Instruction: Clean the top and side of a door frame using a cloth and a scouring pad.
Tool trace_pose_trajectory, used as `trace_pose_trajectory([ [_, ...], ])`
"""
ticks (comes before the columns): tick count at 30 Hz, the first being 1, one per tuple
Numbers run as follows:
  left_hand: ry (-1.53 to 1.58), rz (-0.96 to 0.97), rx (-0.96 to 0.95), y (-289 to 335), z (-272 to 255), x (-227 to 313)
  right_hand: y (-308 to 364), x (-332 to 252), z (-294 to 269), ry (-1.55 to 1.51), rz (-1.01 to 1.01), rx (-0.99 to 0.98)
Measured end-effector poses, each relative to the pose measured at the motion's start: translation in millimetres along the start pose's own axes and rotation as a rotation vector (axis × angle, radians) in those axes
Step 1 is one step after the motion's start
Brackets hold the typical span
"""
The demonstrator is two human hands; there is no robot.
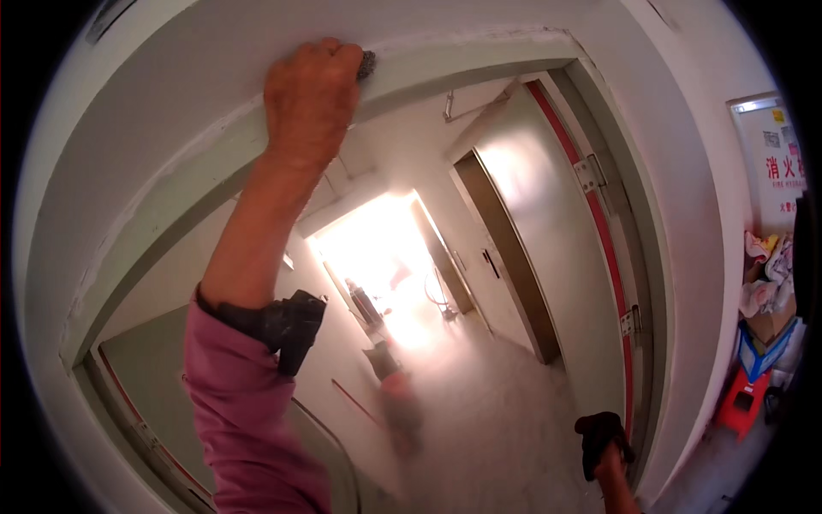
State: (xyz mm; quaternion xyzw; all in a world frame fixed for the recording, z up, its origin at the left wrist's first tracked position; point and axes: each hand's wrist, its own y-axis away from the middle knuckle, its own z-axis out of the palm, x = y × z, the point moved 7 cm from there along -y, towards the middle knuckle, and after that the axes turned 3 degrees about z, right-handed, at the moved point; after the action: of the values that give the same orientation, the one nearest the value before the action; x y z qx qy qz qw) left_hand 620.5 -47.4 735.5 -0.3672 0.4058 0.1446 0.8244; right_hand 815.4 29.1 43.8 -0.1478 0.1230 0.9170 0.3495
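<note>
My left hand (312, 94), bare, is raised to the top of a pale green door frame (454, 81). Its fingers are closed around a grey steel wool pad (366, 65), which is at the joint between the frame and the white wall above. A black strap with a small device (300, 330) is on that forearm, over the end of a pink sleeve. Low on the right, my right hand (604, 441) is near the edge of the open door; it looks black, as if gloved, and its fingers cannot be made out.
An open door leaf (548, 231) with a red edge strip and hinges stands on the right; another leaf (163, 377) is at left. Beyond lies a corridor with a bright opening (377, 248). Cloths (766, 283) and a red object (743, 403) sit below a wall cabinet (771, 163).
</note>
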Motion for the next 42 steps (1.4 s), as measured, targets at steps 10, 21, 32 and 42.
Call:
trace_pose_trajectory([
  [10, 0.181, -0.013, 0.011, 11, 4, 2, 5, 25, 12, -0.14, 0.158, -0.249],
  [21, 0.209, 0.062, 0.132, 39, -14, -5, 27, -11, -18, 0.033, 0.002, -0.475],
  [32, 0.362, 0.381, 0.025, 21, -12, 28, 23, -19, -46, 0.206, 0.072, 0.124],
  [42, 0.337, 0.287, 0.11, -46, 59, 97, 25, -27, -94, -0.111, -0.061, 0.068],
])
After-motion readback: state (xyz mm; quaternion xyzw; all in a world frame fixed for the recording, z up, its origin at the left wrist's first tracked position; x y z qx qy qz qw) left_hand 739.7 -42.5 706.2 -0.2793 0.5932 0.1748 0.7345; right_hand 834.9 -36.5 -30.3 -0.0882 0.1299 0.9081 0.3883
